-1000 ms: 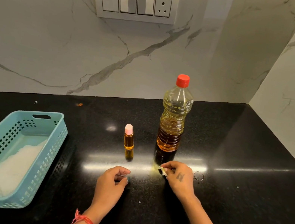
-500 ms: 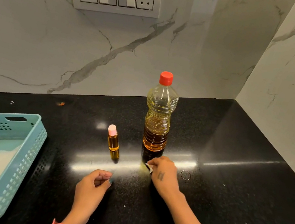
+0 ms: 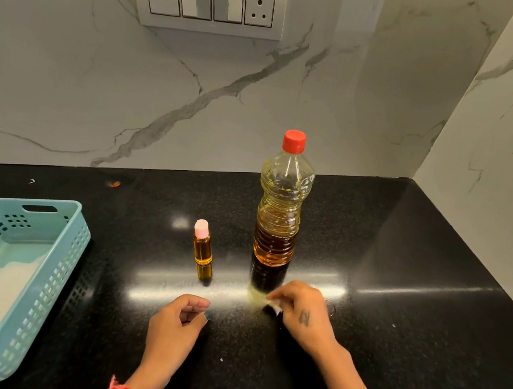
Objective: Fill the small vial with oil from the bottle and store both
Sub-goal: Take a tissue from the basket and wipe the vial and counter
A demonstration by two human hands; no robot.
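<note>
A tall clear oil bottle (image 3: pixel 280 208) with a red cap stands upright on the black counter, partly filled with yellow oil. To its left stands a small vial (image 3: pixel 202 247) of amber oil with a pink cap. My right hand (image 3: pixel 303 312) rests on the counter just in front of the bottle and pinches a small white scrap (image 3: pixel 273 305) against the surface. My left hand (image 3: pixel 178 328) rests on the counter in front of the vial, fingers loosely curled, holding nothing that I can see.
A light blue perforated basket (image 3: pixel 36 286) lined with white paper sits at the left edge of the counter. Marble walls close the back and right. A small ring mark (image 3: pixel 329 308) lies right of my right hand. A switch panel (image 3: pixel 206 2) is on the back wall.
My right hand has kept rubbing the white scrap over the counter in front of the bottle. The view shifted sideways and back. Bottle, vial and left hand stayed put.
</note>
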